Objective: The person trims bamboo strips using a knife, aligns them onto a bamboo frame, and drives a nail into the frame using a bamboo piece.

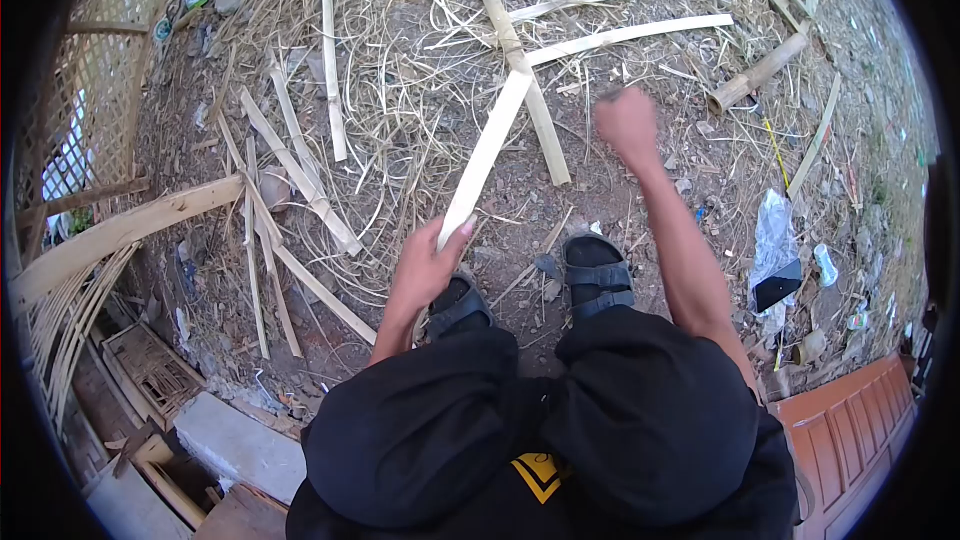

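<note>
A pale, flat bamboo strip (490,155) slants away from me, its near end gripped in my left hand (425,265). The strip's far end lies against a longer bamboo slat (545,130) on the ground, close to where a curved strip (630,37) branches off to the right. To the right of that slat is my right hand (630,125), closed in a fist. Something small and dark shows at its front edge, but I cannot make out what it holds.
Loose bamboo pieces (300,175) and thin shavings (400,70) litter the ground to the left. On the right lie a bamboo tube (757,72), clear plastic (772,240), a black flat object (778,286) and a brown panelled board (850,425). A wooden plank (130,235) juts in from the left.
</note>
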A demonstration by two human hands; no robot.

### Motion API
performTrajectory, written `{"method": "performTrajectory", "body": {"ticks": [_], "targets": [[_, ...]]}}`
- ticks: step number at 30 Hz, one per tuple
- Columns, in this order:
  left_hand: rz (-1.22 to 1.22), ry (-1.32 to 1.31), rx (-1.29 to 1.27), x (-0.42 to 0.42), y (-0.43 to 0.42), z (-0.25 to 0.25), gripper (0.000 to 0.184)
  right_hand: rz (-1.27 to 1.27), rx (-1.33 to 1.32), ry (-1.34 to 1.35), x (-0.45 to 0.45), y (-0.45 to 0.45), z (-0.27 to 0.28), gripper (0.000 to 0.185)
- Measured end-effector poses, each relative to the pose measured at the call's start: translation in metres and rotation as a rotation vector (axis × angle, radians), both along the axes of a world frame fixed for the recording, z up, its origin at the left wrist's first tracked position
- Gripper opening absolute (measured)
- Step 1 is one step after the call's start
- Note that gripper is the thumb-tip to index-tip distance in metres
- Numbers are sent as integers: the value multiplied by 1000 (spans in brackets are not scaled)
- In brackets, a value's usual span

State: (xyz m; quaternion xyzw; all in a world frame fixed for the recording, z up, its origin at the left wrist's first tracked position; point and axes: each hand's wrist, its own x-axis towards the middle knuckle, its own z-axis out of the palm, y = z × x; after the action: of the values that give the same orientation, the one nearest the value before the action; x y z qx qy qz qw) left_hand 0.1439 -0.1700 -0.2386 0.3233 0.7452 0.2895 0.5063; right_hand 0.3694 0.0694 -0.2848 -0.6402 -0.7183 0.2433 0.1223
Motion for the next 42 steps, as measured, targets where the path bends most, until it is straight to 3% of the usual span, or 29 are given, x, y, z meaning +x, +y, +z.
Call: {"method": "performTrajectory", "body": {"ticks": [1,2,6,8,10,12,14,16,17,19,32,35,42], "targets": [[-6,-30,-95,-3,-16,2,34,-244,91,-77,34,30,5,29],[65,-111,-137,-5,-29,5,32,-327,152,-217,63,52,19,31],[134,-236,-50,-1,-26,3,26,-287,100,-52,80,48,58,34],[77,-288,-53,5,-10,3,25,-114,25,77,42,12,49,32],[-66,-260,-64,9,8,10,23,132,-203,21,-1,-34,53,29],[-55,-256,-64,13,19,16,23,436,-216,89,-31,-74,49,23],[-49,-247,-72,15,19,11,23,588,-231,26,-45,-100,40,23],[-201,109,172,14,17,-4,26,587,-260,6,-51,-107,36,23],[-205,112,173,15,18,-2,26,594,-291,-21,-53,-109,34,22],[-135,-50,132,19,17,3,20,598,-240,6,-49,-113,29,22],[-115,-190,82,18,10,-15,17,638,-76,-63,-47,-97,2,16],[48,-367,-7,12,9,-7,17,619,-42,-78,-44,-89,1,18],[69,-474,0,13,10,13,16,544,296,-15,-26,-84,-6,16]]}}
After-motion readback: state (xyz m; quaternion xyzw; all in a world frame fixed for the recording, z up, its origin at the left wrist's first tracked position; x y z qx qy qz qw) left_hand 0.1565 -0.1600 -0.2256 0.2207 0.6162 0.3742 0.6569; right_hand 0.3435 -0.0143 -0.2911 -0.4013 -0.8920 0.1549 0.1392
